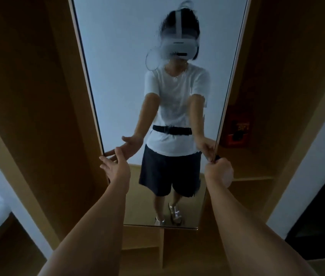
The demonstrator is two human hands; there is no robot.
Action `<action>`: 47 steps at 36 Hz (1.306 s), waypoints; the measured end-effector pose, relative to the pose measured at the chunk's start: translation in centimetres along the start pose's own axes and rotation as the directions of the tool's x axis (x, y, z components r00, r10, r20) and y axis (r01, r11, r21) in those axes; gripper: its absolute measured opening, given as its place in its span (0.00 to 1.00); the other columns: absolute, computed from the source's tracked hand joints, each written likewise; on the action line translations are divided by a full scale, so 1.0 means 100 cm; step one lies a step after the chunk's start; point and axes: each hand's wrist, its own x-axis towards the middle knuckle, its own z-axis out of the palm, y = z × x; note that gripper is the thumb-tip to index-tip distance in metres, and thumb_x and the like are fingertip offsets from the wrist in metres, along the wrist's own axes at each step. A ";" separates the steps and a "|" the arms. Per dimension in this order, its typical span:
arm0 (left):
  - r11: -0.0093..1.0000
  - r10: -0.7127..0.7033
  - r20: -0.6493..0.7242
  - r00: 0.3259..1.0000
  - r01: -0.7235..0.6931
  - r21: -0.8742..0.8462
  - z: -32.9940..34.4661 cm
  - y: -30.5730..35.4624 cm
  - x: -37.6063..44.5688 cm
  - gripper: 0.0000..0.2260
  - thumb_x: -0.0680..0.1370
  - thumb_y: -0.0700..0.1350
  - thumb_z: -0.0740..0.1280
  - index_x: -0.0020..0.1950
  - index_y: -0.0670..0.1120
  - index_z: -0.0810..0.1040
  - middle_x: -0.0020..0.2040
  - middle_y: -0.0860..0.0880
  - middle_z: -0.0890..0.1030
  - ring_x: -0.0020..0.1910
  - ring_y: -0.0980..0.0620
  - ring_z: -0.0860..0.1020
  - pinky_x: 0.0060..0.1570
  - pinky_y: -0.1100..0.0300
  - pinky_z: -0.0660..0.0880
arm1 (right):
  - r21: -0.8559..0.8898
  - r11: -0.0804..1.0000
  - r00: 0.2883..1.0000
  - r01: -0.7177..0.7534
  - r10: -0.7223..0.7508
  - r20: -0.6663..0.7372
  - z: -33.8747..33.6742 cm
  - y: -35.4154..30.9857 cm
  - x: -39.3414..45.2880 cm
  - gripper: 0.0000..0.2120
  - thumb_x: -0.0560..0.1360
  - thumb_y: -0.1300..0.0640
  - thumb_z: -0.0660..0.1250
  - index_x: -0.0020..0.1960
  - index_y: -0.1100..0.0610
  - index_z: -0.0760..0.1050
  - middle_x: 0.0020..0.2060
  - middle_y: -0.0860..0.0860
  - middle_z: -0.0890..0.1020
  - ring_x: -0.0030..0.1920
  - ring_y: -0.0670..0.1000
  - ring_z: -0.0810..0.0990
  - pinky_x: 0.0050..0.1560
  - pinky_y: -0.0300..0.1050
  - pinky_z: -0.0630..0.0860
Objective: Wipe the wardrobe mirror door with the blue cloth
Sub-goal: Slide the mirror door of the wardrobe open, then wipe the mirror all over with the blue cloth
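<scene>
The mirror door stands upright between brown wardrobe panels; the right hand curls round its right edge, gripping it; the left hand, fingers spread, touches the glass by its left edge; no blue cloth shows.

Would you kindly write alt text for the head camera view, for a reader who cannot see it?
A person's right hand grips the right edge of a tall wardrobe mirror door, while the open left hand reaches toward its left edge. No blue cloth is visible; a red box sits on a wooden shelf to the right.
</scene>
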 end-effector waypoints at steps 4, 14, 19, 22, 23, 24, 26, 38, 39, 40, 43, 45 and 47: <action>0.999 0.029 -0.019 0.999 -0.028 0.047 0.006 -0.004 0.005 0.36 0.73 0.71 0.46 0.76 0.56 0.41 0.78 0.48 0.45 0.76 0.40 0.49 0.70 0.35 0.51 | 0.024 0.999 1.000 -0.024 0.024 -0.003 0.007 -0.003 0.009 0.06 0.75 0.59 0.65 0.50 0.60 0.75 0.42 0.54 0.77 0.39 0.52 0.74 0.35 0.43 0.68; 0.995 0.020 -0.010 1.000 -0.019 0.100 0.008 0.002 0.038 0.35 0.73 0.72 0.43 0.76 0.58 0.47 0.77 0.48 0.54 0.75 0.39 0.52 0.69 0.34 0.53 | 0.217 0.973 0.994 -0.073 0.053 0.100 0.038 -0.022 0.014 0.15 0.73 0.58 0.62 0.58 0.60 0.73 0.50 0.56 0.79 0.43 0.52 0.77 0.35 0.43 0.69; 0.991 0.041 0.017 0.999 -0.043 0.125 0.011 0.001 0.048 0.35 0.72 0.72 0.43 0.76 0.58 0.47 0.77 0.48 0.54 0.75 0.38 0.53 0.69 0.34 0.54 | 0.192 0.978 0.987 -0.081 0.052 0.150 0.052 -0.032 0.024 0.18 0.73 0.59 0.61 0.62 0.63 0.70 0.55 0.59 0.78 0.41 0.52 0.74 0.29 0.40 0.62; 0.989 0.056 0.004 0.998 -0.056 0.138 0.012 0.001 0.056 0.34 0.73 0.71 0.44 0.76 0.58 0.49 0.76 0.47 0.57 0.74 0.39 0.56 0.68 0.34 0.57 | 0.149 0.985 0.986 -0.091 0.068 0.155 0.060 -0.037 0.029 0.19 0.73 0.59 0.61 0.63 0.64 0.70 0.57 0.60 0.77 0.42 0.53 0.72 0.28 0.40 0.60; 0.988 0.068 -0.008 0.998 -0.066 0.143 0.012 0.000 0.059 0.33 0.74 0.71 0.45 0.75 0.58 0.51 0.76 0.47 0.59 0.73 0.39 0.58 0.68 0.35 0.58 | 0.139 0.985 0.986 -0.099 0.078 0.150 0.062 -0.039 0.029 0.19 0.73 0.59 0.61 0.63 0.63 0.69 0.57 0.60 0.76 0.44 0.54 0.74 0.30 0.41 0.63; 0.985 0.085 -0.024 0.996 -0.080 0.153 0.012 -0.001 0.062 0.33 0.74 0.71 0.46 0.75 0.57 0.53 0.74 0.46 0.61 0.71 0.39 0.60 0.67 0.36 0.60 | 0.138 0.984 0.986 -0.109 0.089 0.144 0.064 -0.040 0.029 0.20 0.72 0.59 0.62 0.63 0.63 0.69 0.57 0.59 0.76 0.46 0.55 0.75 0.34 0.42 0.68; 0.973 0.138 -0.074 0.988 -0.121 0.195 0.010 -0.005 0.066 0.31 0.75 0.69 0.48 0.73 0.54 0.57 0.71 0.44 0.66 0.68 0.39 0.65 0.65 0.37 0.63 | 0.141 0.984 0.988 -0.110 0.092 0.128 0.067 -0.041 0.029 0.23 0.73 0.59 0.63 0.66 0.62 0.66 0.61 0.59 0.74 0.54 0.58 0.76 0.47 0.48 0.74; 0.908 0.327 -0.288 0.900 -0.215 0.358 0.035 -0.029 0.040 0.11 0.79 0.52 0.55 0.49 0.44 0.67 0.47 0.42 0.73 0.47 0.41 0.73 0.45 0.46 0.71 | -0.068 0.989 0.983 0.128 -0.117 0.143 0.053 -0.003 0.051 0.22 0.75 0.60 0.61 0.68 0.52 0.68 0.60 0.50 0.76 0.54 0.53 0.78 0.46 0.49 0.77; 0.883 0.379 -0.210 0.901 -0.284 0.373 0.042 -0.034 0.034 0.10 0.79 0.52 0.54 0.45 0.46 0.67 0.44 0.46 0.73 0.42 0.44 0.74 0.41 0.48 0.72 | -0.105 0.984 0.981 0.141 -0.125 0.147 0.051 0.001 0.056 0.22 0.75 0.60 0.62 0.68 0.52 0.68 0.60 0.50 0.76 0.53 0.53 0.77 0.43 0.46 0.74; 0.846 0.435 -0.117 0.893 -0.361 0.391 0.049 -0.038 0.027 0.10 0.78 0.52 0.54 0.43 0.48 0.67 0.41 0.48 0.73 0.38 0.48 0.74 0.36 0.51 0.74 | -0.140 0.978 0.979 0.153 -0.131 0.155 0.049 0.005 0.060 0.22 0.75 0.59 0.62 0.68 0.52 0.68 0.60 0.51 0.76 0.53 0.53 0.77 0.42 0.44 0.72; 0.698 0.550 0.163 0.819 -0.558 0.448 0.076 -0.047 0.006 0.10 0.78 0.53 0.56 0.39 0.52 0.66 0.37 0.52 0.72 0.33 0.55 0.72 0.29 0.56 0.72 | -0.264 0.948 0.969 0.178 -0.123 0.214 0.043 0.018 0.074 0.23 0.75 0.58 0.64 0.69 0.51 0.66 0.61 0.52 0.75 0.55 0.54 0.76 0.43 0.45 0.73; 0.594 0.570 0.346 0.746 -0.664 0.454 0.097 -0.050 -0.010 0.10 0.78 0.53 0.57 0.39 0.52 0.67 0.38 0.55 0.71 0.33 0.57 0.71 0.28 0.59 0.68 | -0.366 0.908 0.959 0.203 -0.109 0.260 0.040 0.027 0.085 0.25 0.75 0.58 0.64 0.71 0.49 0.64 0.63 0.51 0.73 0.57 0.54 0.76 0.48 0.48 0.76; 0.494 0.549 0.507 0.665 -0.747 0.446 0.117 -0.052 -0.024 0.08 0.79 0.53 0.57 0.41 0.53 0.66 0.39 0.56 0.71 0.34 0.59 0.71 0.28 0.63 0.64 | -0.440 0.865 0.944 0.243 -0.106 0.313 0.037 0.036 0.095 0.27 0.76 0.59 0.63 0.73 0.48 0.62 0.66 0.51 0.71 0.60 0.54 0.74 0.51 0.49 0.77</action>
